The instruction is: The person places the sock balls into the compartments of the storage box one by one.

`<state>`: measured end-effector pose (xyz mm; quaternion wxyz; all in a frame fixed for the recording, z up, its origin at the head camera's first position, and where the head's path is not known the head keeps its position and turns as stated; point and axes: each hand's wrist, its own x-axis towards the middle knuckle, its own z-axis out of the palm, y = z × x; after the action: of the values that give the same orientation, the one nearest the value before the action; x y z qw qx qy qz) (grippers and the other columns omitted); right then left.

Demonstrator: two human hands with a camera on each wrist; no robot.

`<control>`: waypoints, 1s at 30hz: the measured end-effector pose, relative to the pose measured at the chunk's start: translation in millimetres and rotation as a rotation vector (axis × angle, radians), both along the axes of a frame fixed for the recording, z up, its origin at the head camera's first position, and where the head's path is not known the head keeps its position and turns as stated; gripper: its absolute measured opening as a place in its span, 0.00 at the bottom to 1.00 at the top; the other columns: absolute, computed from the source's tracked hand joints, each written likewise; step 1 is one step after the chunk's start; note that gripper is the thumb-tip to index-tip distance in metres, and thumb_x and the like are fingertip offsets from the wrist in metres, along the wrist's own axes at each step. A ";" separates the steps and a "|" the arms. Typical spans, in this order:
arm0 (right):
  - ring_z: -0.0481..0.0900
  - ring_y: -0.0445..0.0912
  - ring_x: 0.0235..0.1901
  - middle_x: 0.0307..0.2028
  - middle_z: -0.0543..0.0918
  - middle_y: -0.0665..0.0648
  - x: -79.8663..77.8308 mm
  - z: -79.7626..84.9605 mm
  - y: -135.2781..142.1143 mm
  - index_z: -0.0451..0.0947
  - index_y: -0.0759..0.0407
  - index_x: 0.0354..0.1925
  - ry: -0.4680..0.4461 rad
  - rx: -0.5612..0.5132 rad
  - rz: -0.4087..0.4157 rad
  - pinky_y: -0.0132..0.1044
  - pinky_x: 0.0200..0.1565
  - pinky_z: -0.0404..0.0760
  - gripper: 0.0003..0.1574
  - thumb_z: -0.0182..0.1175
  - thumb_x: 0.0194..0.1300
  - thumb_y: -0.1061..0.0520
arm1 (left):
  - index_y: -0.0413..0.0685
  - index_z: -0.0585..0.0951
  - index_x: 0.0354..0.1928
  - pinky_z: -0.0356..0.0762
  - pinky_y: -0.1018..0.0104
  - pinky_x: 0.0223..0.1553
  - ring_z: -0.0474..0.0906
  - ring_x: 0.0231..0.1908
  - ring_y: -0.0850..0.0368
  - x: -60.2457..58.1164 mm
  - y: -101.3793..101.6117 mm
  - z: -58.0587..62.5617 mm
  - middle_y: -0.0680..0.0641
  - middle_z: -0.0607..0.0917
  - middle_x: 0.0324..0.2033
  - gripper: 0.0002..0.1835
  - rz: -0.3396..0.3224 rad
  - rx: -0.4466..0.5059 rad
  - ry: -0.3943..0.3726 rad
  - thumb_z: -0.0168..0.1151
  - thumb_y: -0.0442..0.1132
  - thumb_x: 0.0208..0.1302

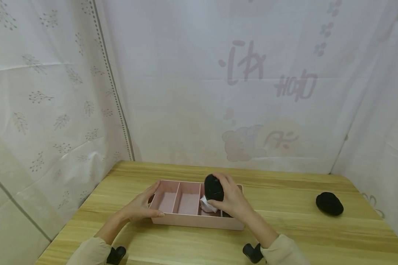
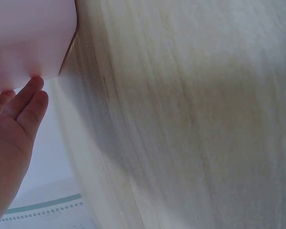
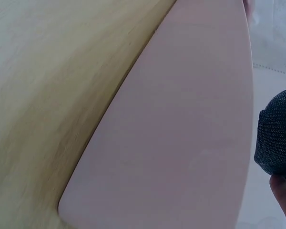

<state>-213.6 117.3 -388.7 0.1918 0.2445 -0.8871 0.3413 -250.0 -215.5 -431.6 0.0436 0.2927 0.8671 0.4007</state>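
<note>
A pink divided storage box lies on the table, its long side facing me. My left hand holds its left end, thumb along the front rim and fingers at the far corner; in the left wrist view, those fingers touch the pink wall. Between thumb and fingertips, my right hand pinches a rolled-up black sock above the right half of the box. Ribbed knit shows on this sock in the right wrist view. Below it, a white rolled-up sock sits in the third compartment. Something dark in the rightmost compartment is mostly hidden.
Another black cloth bundle lies on the wooden table far to the right. Pale printed curtains hang behind the table and at both sides. Black wrist straps show at my sleeves.
</note>
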 end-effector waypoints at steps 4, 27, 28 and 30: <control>0.75 0.55 0.53 0.57 0.71 0.63 -1.3 -0.1 -7.4 0.64 0.59 0.63 -0.009 -0.003 0.020 0.50 0.49 0.78 0.51 0.77 0.43 0.55 | 0.32 0.45 0.71 0.50 0.33 0.61 0.44 0.68 0.29 -0.2 0.3 -0.3 0.29 0.48 0.70 0.59 -0.002 -0.004 0.000 0.74 0.46 0.46; 0.77 0.54 0.49 0.56 0.71 0.62 -12.8 -4.5 -54.6 0.63 0.58 0.63 0.014 0.088 0.122 0.46 0.47 0.80 0.49 0.76 0.45 0.54 | 0.32 0.45 0.72 0.49 0.32 0.61 0.42 0.68 0.29 -0.4 -0.1 -0.6 0.29 0.48 0.70 0.59 -0.013 0.026 -0.025 0.74 0.44 0.47; 0.78 0.54 0.49 0.56 0.71 0.63 -12.8 -5.4 -55.8 0.63 0.58 0.63 0.014 0.095 0.117 0.46 0.46 0.80 0.49 0.76 0.45 0.54 | 0.32 0.45 0.71 0.49 0.32 0.61 0.42 0.68 0.29 -0.5 -0.2 -0.5 0.29 0.48 0.70 0.59 -0.012 0.024 -0.024 0.74 0.44 0.47; 0.78 0.55 0.49 0.56 0.71 0.64 -13.0 -7.4 -58.2 0.63 0.58 0.62 0.016 0.105 0.113 0.47 0.46 0.80 0.49 0.76 0.45 0.54 | 0.31 0.45 0.71 0.49 0.32 0.61 0.42 0.68 0.28 -0.7 -0.3 -0.5 0.29 0.48 0.70 0.59 -0.012 0.021 -0.023 0.74 0.44 0.47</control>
<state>-226.6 59.1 -396.1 0.1661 0.3068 -0.8869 0.3027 -250.7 -215.8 -432.1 0.0526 0.2936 0.8606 0.4127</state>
